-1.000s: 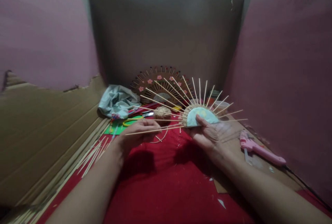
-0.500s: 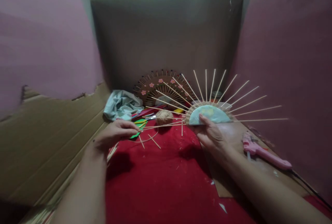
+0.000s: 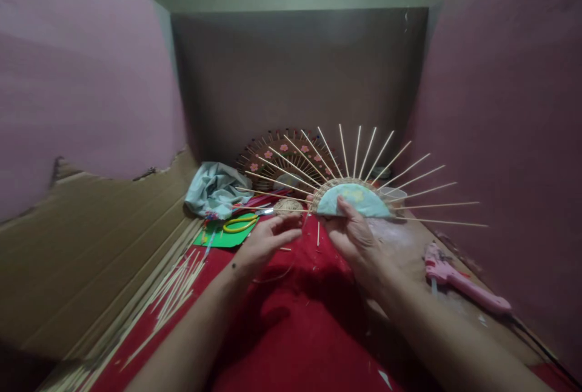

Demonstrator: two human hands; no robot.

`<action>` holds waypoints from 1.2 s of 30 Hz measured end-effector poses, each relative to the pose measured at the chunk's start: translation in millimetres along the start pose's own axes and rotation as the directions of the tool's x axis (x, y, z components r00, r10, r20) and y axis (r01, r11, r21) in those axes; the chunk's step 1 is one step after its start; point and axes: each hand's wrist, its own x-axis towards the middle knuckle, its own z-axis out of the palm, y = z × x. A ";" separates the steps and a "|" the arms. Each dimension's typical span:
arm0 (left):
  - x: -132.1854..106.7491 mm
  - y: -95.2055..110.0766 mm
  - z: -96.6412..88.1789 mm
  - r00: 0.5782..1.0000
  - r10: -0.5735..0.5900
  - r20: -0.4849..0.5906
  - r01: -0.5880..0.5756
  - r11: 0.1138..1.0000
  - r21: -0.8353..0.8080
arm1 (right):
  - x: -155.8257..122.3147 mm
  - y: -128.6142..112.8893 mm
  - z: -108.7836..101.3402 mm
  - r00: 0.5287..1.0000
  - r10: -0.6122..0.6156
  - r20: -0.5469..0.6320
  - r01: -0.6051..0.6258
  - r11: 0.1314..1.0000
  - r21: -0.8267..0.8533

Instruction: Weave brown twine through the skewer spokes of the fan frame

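My right hand (image 3: pixel 354 237) grips a half-round stick fan (image 3: pixel 359 199) by its straight lower edge, thumb on its light blue centre. Around the curve runs a woven twine band (image 3: pixel 330 185), with thin sticks radiating outward. My left hand (image 3: pixel 270 240) is just left of the fan, under its lowest left stick. Its fingers stretch to the right with a gap above the thumb, and I see nothing between them. A ball of twine (image 3: pixel 288 205) sits behind the left hand. Below that hand, a loose strand (image 3: pixel 275 278) curves over the red cloth.
Yellow-handled scissors (image 3: pixel 239 223) lie on a green sheet (image 3: pixel 218 237), beside crumpled grey-blue cloth (image 3: pixel 218 189). Loose sticks (image 3: pixel 175 286) are at left. A decorated fan (image 3: pixel 282 149) stands behind. At right, a pink glue gun (image 3: pixel 464 280) lies on a board (image 3: pixel 409 265).
My left hand has moved right, toward the fan; the strand it held taut no longer shows stretched out. The fan has shifted slightly left in view, still in my right hand.
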 end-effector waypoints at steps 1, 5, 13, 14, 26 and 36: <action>1.9 1.5 8.7 0.998 0.015 -0.055 -0.023 0.990 -0.142 | -0.6 0.2 1.0 1.000 0.007 -0.012 -0.007 1.000 0.018; 11.1 -2.4 35.7 0.973 -0.091 -0.213 -0.017 0.888 -0.460 | 1.9 3.3 -3.4 0.999 0.017 -0.041 -0.014 0.997 0.071; 7.7 -4.3 57.4 0.936 -0.089 -0.339 -0.073 0.897 -0.436 | 4.2 8.0 -23.9 1.000 -0.003 0.015 0.003 1.000 -0.015; 5.8 -2.7 58.3 0.928 -0.073 -0.366 -0.090 0.907 -0.410 | 3.9 8.4 -24.7 1.000 -0.001 0.015 0.001 1.000 -0.012; -4.7 -6.6 55.0 0.929 -0.029 -0.370 -0.104 0.937 -0.333 | -0.3 11.8 -22.0 0.995 0.089 -0.035 -0.086 0.994 0.068; -3.7 -13.7 47.6 0.933 0.086 -0.350 -0.149 0.976 -0.157 | -1.8 21.9 -37.8 0.973 0.173 0.150 -0.164 0.984 -0.067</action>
